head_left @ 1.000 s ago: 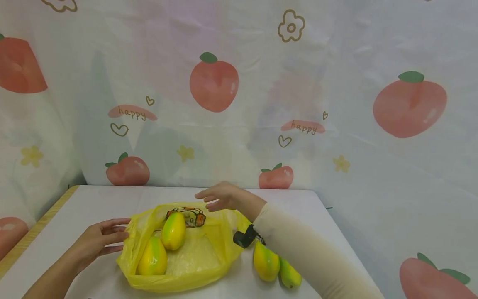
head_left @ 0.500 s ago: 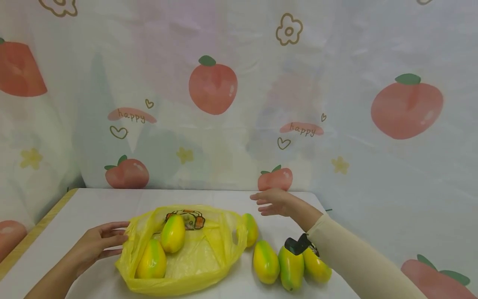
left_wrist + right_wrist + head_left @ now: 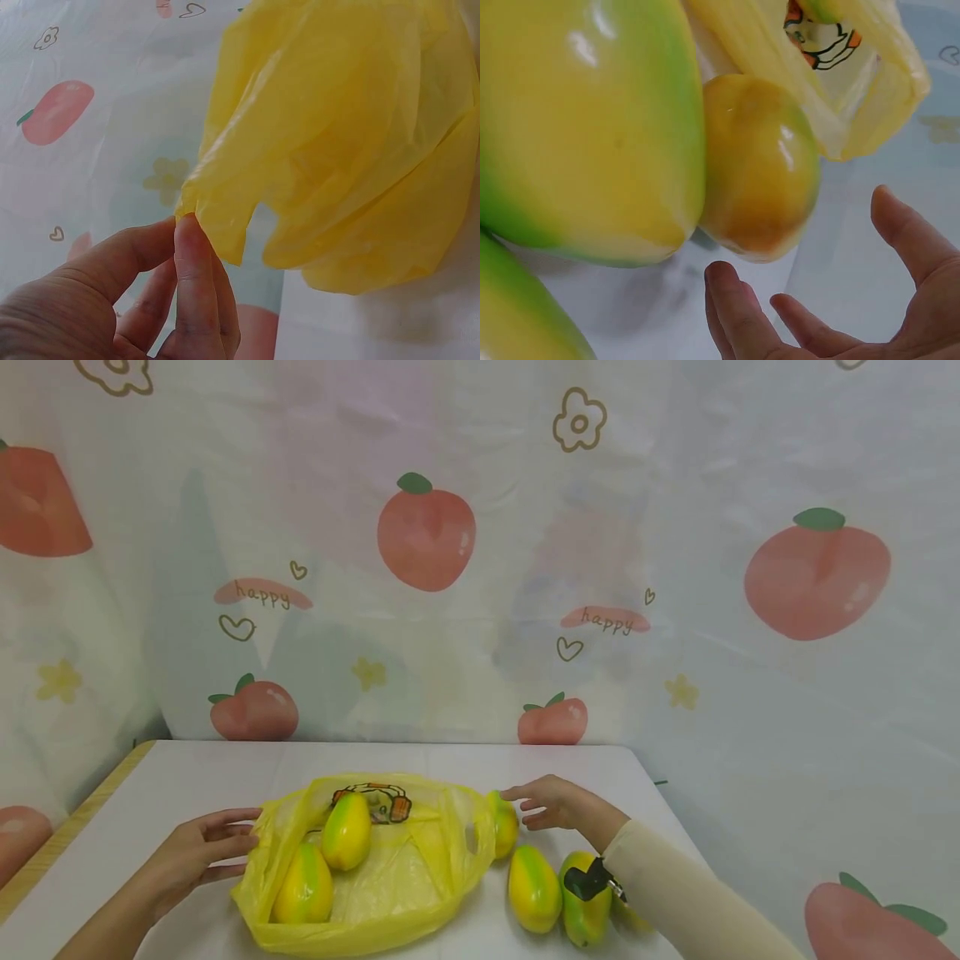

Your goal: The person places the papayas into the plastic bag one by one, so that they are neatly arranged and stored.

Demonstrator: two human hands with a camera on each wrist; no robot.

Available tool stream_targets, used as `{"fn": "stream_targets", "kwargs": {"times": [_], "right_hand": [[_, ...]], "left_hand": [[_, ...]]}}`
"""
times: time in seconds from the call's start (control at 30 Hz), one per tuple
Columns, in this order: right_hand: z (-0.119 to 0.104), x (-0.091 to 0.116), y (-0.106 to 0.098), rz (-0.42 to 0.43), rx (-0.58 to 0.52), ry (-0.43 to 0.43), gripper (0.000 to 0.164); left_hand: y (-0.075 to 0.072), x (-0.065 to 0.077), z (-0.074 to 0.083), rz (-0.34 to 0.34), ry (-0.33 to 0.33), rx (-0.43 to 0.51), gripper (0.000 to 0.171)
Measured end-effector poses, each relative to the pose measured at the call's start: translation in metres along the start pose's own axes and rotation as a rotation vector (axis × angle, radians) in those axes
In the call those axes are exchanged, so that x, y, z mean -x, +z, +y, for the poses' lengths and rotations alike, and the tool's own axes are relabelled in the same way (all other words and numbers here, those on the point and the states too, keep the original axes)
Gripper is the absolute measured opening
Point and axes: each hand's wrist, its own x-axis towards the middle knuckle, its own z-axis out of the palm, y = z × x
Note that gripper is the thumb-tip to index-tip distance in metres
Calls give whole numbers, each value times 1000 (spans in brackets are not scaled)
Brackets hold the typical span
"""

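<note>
A lone mango (image 3: 506,832) lies beside a yellow plastic bag (image 3: 401,885) containing two mangoes (image 3: 347,832); three others (image 3: 534,890) sit toward the right edge of the white table (image 3: 225,766). The right hand (image 3: 558,803), fingers spread, grips nothing; the left hand (image 3: 197,852) pinches the bag.

Dim, diffuse light washes a peach-print backdrop (image 3: 480,643), its large right-hand peach (image 3: 817,581) stretched near the edge. White glints dot a glossy mango (image 3: 585,142); soft shadow grays the bench (image 3: 622,307). At left wrist, the plastic bag (image 3: 345,127) looks slightly blurred.
</note>
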Motion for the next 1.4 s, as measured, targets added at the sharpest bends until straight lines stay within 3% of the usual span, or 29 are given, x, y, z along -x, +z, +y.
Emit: {"fn": "stream_targets", "kwargs": {"times": [0.23,0.77,1.4], "right_hand": [[3,-6,4,-1,-8,35,80],[5,-18,14,3,53,49,68],[10,-22,15,25,20,78,75]], "left_hand": [[-1,1,0,-10,0,7,66],[-2,2,-2,8,4,8,64],[-1,1,-3,14,-4,7,65]]}}
